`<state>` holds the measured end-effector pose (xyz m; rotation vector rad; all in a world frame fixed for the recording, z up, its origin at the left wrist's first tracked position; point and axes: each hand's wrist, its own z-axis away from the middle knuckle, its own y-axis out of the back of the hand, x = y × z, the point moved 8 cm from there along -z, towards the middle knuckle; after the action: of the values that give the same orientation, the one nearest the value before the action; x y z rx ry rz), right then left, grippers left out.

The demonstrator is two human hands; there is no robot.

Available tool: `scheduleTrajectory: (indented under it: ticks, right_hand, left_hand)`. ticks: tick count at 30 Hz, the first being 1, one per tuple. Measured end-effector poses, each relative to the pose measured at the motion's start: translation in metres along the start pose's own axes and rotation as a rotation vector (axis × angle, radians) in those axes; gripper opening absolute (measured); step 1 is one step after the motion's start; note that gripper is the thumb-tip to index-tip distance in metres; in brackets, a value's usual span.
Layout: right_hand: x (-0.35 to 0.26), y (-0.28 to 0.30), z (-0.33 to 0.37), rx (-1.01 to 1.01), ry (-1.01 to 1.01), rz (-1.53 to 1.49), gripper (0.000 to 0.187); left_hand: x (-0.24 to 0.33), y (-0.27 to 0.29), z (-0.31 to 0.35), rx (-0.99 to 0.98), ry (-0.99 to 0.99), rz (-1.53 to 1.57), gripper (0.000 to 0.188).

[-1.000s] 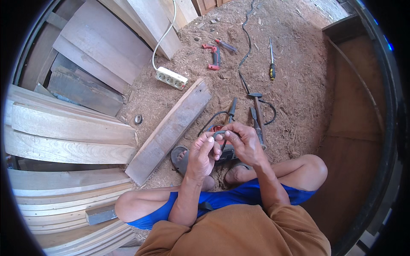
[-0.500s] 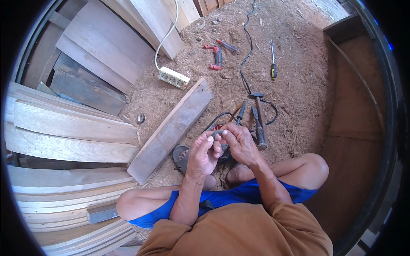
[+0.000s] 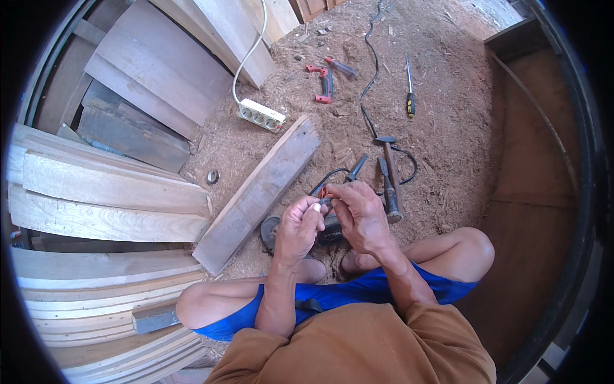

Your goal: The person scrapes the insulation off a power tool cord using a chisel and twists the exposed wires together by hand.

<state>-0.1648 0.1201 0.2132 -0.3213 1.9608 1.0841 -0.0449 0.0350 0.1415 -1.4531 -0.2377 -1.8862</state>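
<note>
Close together in front of my shins, my left hand (image 3: 298, 232) and my right hand (image 3: 363, 217) pinch a small dark piece (image 3: 324, 201) between their fingertips. It looks thin and bendy, but the fingers cover most of it. Just beneath and beyond the hands lies a dark power tool (image 3: 330, 232) between my feet, partly hidden, with a black cable (image 3: 328, 174) coming from it. Right of my right hand lie a hammer (image 3: 391, 160) with a wooden handle and a chisel (image 3: 387, 185), side by side on the sawdust.
A thick board (image 3: 259, 195) lies slantwise to the left, a power strip (image 3: 261, 116) beyond it. Further off are a red-and-grey handle cover (image 3: 325, 84) and screwdrivers, one yellow-and-black (image 3: 410, 96). A tape roll (image 3: 212, 176) lies near stacked planks (image 3: 109, 185). A brown panel (image 3: 534, 192) stands at right.
Both hands have turned slightly and shifted a little lower. The dark piece, seen curved between the fingertips before, is now more covered by the fingers.
</note>
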Motion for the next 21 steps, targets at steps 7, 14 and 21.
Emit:
scheduleTrajectory:
  ticks: [7,14,21]
  right_hand:
    - [-0.015,0.002,-0.001,-0.088,0.072,-0.075,0.018]
    - [-0.01,-0.006,0.006,-0.092,0.062,-0.09,0.016]
    - [-0.009,-0.012,0.007,-0.121,0.077,-0.052,0.015]
  left_hand:
    - [0.024,-0.001,0.006,0.098,-0.102,-0.545,0.011]
    - [0.033,-0.005,0.01,0.105,-0.26,-0.603,0.012]
    - [0.033,-0.009,0.011,0.073,-0.319,-0.604,0.011]
